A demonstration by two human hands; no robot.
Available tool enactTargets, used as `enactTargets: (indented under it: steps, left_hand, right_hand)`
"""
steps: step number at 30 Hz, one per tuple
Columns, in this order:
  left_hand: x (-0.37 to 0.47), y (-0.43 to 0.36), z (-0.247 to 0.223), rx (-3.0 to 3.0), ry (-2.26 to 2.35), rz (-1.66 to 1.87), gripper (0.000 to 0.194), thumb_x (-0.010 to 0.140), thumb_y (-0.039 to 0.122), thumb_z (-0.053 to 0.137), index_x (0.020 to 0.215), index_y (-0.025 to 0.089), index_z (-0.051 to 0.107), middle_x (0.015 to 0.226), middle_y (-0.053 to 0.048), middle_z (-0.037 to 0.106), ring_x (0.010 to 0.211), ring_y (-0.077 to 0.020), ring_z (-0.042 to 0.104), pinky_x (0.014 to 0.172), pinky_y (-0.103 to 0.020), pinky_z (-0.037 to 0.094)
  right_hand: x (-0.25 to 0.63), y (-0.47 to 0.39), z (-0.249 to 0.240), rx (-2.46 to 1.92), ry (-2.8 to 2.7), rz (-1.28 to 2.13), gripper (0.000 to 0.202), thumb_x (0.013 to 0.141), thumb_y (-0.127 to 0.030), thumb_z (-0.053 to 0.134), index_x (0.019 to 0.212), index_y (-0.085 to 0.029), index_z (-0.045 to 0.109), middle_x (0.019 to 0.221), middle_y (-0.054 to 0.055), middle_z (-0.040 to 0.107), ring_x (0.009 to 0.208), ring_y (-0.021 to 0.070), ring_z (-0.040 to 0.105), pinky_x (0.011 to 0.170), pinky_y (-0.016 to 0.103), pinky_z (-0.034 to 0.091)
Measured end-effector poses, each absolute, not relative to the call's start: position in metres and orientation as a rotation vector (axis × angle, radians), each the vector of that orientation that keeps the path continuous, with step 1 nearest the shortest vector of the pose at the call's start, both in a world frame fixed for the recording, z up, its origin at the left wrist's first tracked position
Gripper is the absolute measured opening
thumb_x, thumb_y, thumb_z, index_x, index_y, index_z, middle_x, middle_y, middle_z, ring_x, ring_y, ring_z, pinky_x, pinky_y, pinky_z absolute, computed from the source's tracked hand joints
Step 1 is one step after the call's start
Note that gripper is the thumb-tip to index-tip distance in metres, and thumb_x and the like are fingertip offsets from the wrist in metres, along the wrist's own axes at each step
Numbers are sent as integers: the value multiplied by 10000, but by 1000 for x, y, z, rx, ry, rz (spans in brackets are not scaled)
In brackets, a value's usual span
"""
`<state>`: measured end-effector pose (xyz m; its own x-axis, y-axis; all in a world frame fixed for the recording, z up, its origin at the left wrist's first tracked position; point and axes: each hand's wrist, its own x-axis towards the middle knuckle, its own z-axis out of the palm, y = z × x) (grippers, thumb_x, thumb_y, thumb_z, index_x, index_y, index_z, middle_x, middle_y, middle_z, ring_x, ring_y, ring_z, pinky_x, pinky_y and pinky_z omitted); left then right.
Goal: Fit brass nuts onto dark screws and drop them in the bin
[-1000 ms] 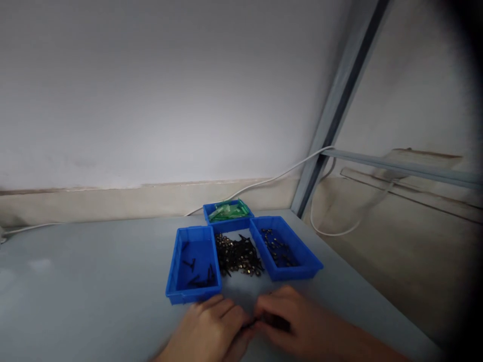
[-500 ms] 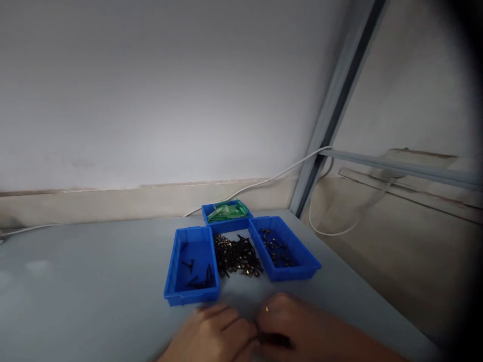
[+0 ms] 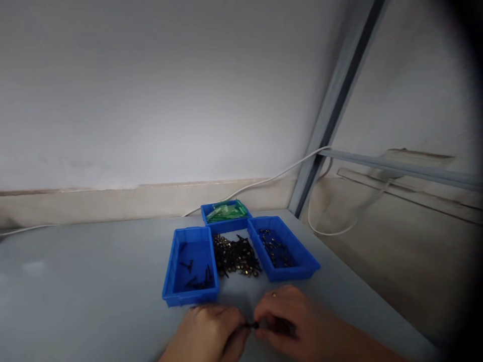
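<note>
Pinching a small dark screw between them, the left hand and right hand meet fingertip to fingertip, screw lying crosswise, just before the left blue tray.

I log a grey table against a pale wall. A white cable runs along the wall's base — it loops down past a slanted metal post. A metal rail branches rightward off that post.
</note>
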<state>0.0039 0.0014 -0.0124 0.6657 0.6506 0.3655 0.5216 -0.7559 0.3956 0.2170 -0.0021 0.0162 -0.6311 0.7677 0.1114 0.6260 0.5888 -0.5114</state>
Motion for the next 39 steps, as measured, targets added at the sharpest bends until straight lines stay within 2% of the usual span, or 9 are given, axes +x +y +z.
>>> enactTargets:
  steps: [2,5,13,19,24,28,32,35,39]
  left_hand:
    - [6,2,-16,2578,905,653,176,722,10,583,666,177,589,617,37,650,513,-126,613,468,-193,398]
    - [7,2,-17,2520,864,643,196,704,-18,589,642,169,582,610,37,648,494,-112,591,460,-182,376]
    - [2,-1,-9,2435,898,860,170,849,117,533,719,199,603,652,40,650,533,-118,611,487,-191,413]
    - [-6,0,15,2756,898,1090,357,1008,216,342,749,183,586,604,10,594,513,-151,576,479,-253,426]
    - [-20,12,27,3006,1222,1099,308,992,161,344,813,168,595,636,-22,579,580,-227,553,544,-352,435]
    - [-24,20,25,2995,1484,932,325,964,145,315,779,168,582,656,-46,563,620,-258,535,570,-397,427]
    - [-21,19,20,2975,1547,917,287,942,146,321,807,168,574,700,-54,554,668,-257,516,614,-399,417]
    - [-19,17,20,3005,1533,935,263,931,126,335,806,167,563,700,-45,533,679,-239,491,626,-366,395]
    - [-15,11,24,3060,1407,960,219,920,105,375,813,164,557,705,-39,527,678,-231,485,618,-347,384]
  right_hand:
    - [216,-5,19,-1150,-2505,698,108,828,-258,606,895,-223,684,738,-4,686,712,159,610,691,246,457]
    - [216,-6,22,-1161,-2507,740,126,812,-251,626,915,-222,692,751,3,691,733,170,614,711,256,464]
    - [213,6,20,-1448,-2405,725,231,871,-272,538,1062,-234,662,829,29,702,835,210,613,745,307,474]
    - [214,11,10,-1647,-2415,620,370,878,-292,515,1230,-216,604,970,93,707,911,269,631,794,381,476]
    - [210,12,8,-1772,-2380,608,488,884,-295,512,1365,-212,495,973,111,698,889,274,639,788,387,474]
    - [205,14,10,-1842,-2394,566,548,889,-296,504,1420,-186,422,913,111,697,839,279,641,745,383,470]
    - [204,15,12,-1855,-2384,538,498,882,-294,523,1371,-202,490,890,98,696,826,268,639,731,364,461]
    - [206,15,13,-1766,-2399,516,368,880,-281,530,1235,-217,600,839,70,698,798,244,641,709,333,455]
    - [208,14,12,-1661,-2438,510,250,883,-247,529,1103,-216,644,789,38,697,754,214,646,669,295,448]
